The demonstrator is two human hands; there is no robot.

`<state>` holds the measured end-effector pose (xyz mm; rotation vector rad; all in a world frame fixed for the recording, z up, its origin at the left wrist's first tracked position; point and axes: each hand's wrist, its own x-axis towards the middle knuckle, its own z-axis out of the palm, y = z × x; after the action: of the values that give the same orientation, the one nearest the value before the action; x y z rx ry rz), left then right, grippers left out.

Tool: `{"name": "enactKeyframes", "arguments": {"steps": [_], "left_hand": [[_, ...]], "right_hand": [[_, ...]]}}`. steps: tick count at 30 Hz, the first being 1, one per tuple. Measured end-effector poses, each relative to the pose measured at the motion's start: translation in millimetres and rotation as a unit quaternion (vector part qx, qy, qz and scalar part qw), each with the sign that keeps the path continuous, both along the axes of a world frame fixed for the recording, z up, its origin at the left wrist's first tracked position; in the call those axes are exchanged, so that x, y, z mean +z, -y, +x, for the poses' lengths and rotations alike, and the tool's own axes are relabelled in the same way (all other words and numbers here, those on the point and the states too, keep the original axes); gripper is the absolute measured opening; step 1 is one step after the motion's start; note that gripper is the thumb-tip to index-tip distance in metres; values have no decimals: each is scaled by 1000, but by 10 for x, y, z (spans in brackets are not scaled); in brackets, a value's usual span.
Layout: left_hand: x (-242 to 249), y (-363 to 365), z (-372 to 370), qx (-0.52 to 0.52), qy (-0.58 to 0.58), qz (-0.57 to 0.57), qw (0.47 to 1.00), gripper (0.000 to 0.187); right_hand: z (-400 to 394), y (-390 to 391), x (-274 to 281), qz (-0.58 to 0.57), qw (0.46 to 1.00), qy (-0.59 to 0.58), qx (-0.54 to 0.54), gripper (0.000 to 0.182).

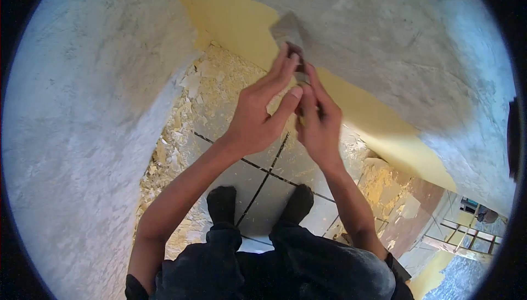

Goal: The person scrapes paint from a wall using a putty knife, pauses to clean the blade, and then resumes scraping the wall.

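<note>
A paint scraper with a wide flat blade lies against the wall, at the border between yellow paint and bare grey plaster. My right hand is wrapped around its handle. From the other side, my left hand presses its fairly straight fingers against the scraper near the base of the blade, its thumb lying over the handle by my right hand. The blade is slightly blurred. Much of the handle is hidden by my fingers.
Peeled paint flakes litter the tiled floor along the wall bases. Another grey wall rises at left, meeting the yellow one in a corner. My feet stand on the tiles. A brown board with flakes and a ladder-like frame are at right.
</note>
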<state>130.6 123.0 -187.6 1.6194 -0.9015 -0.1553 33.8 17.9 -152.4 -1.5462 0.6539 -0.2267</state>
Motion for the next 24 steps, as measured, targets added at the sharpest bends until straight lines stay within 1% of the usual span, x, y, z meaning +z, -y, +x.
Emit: {"name": "enactKeyframes", "arguments": {"steps": [2,3,5,8,11,14,15,17,18,19,21,22,23,24], "left_hand": [[22,-24,-1,1,-9,-2,1000,46],[49,-47,20,3,-15,-2,1000,46],[69,-92,41,-4,-3,12,1000,46],[45,-82,68,-10,-12,23,1000,45],[30,-38,-8,-14,-27,19,999,44],[45,-32,36,-15,-7,18,1000,44],[31,-38,34,-14,2,19,1000,43],[5,-29,16,0,-11,8,1000,43],[-1,-27,11,19,-19,-4,1000,43],[19,-39,11,19,-19,-5,1000,43],[98,-101,46,-2,-10,20,1000,43],[103,-126,65,0,-4,20,1000,43],[79,-149,57,9,-56,21,998,41],[57,-161,40,17,-113,23,993,40]], "right_hand": [[124,-60,-71,-44,998,32,34,44],[41,-93,-39,-42,998,34,34,44],[-159,-152,55,-13,999,30,-7,44],[18,-3,-3,15,999,28,-11,44],[-17,-106,52,27,1000,6,-5,44],[-248,-118,135,15,999,31,-24,45],[-150,-82,60,15,999,34,-25,45],[76,-4,-145,-45,999,15,16,44],[113,-83,-126,-15,999,32,8,42],[88,-95,-86,-15,999,32,8,42],[-1,-172,-2,-65,997,37,5,40],[-88,-142,-51,-130,991,19,18,40],[-58,-94,-80,-130,991,22,18,40],[-24,-40,-107,-270,960,27,75,44]]}}
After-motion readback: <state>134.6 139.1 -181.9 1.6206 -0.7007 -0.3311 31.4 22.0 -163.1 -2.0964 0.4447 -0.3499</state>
